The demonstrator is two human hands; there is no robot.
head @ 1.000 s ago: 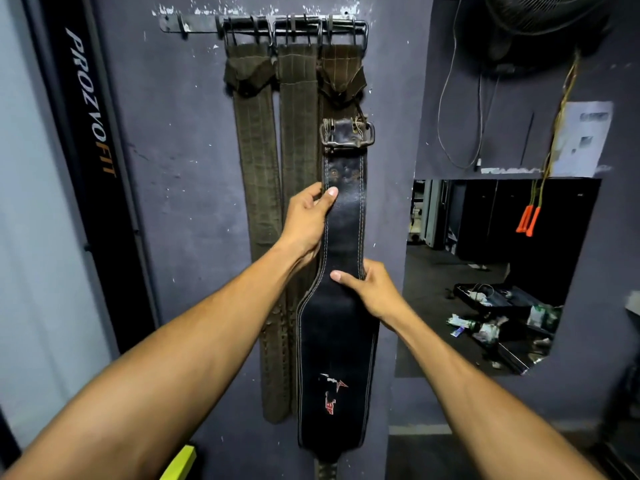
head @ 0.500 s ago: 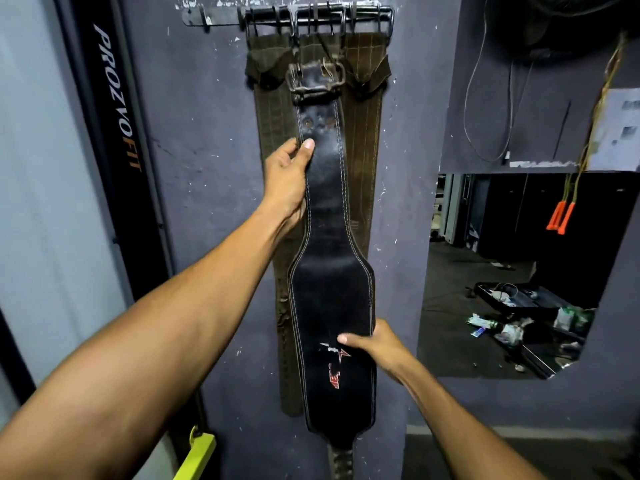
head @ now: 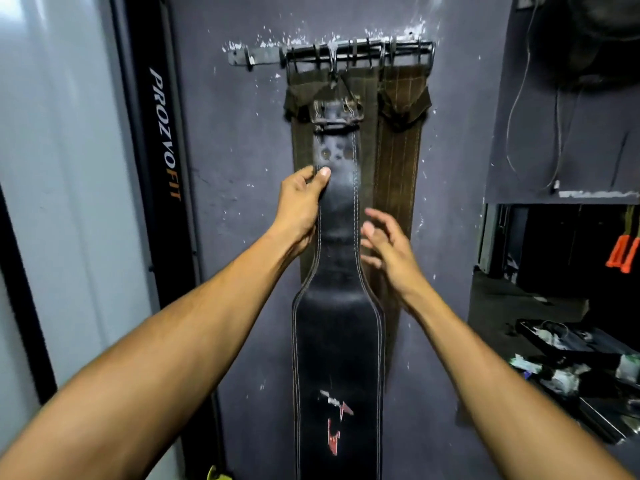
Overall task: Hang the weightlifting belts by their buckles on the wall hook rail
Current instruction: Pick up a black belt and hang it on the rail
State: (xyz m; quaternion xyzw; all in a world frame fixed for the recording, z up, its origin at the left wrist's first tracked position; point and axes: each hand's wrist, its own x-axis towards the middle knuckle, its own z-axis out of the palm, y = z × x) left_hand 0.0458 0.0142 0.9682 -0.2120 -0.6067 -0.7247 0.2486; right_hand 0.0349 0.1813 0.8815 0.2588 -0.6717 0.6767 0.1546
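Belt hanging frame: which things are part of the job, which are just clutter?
Job:
black leather belt
its buckle
hook rail
brown belts
left hand, gripping the black belt
right hand, fingers spread, off the belt

Clutter:
orange handles
litter
dangling cord

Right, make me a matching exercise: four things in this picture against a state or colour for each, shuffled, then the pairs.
1. black leather belt
2. left hand
3. right hand
4. skipping-rope handles

A. orange
B. open, fingers spread beside the belt
C. hangs from the wall hook rail, over the brown belts
D. pinches the belt's edge

Pairs: 1-C, 2-D, 3-B, 4-A
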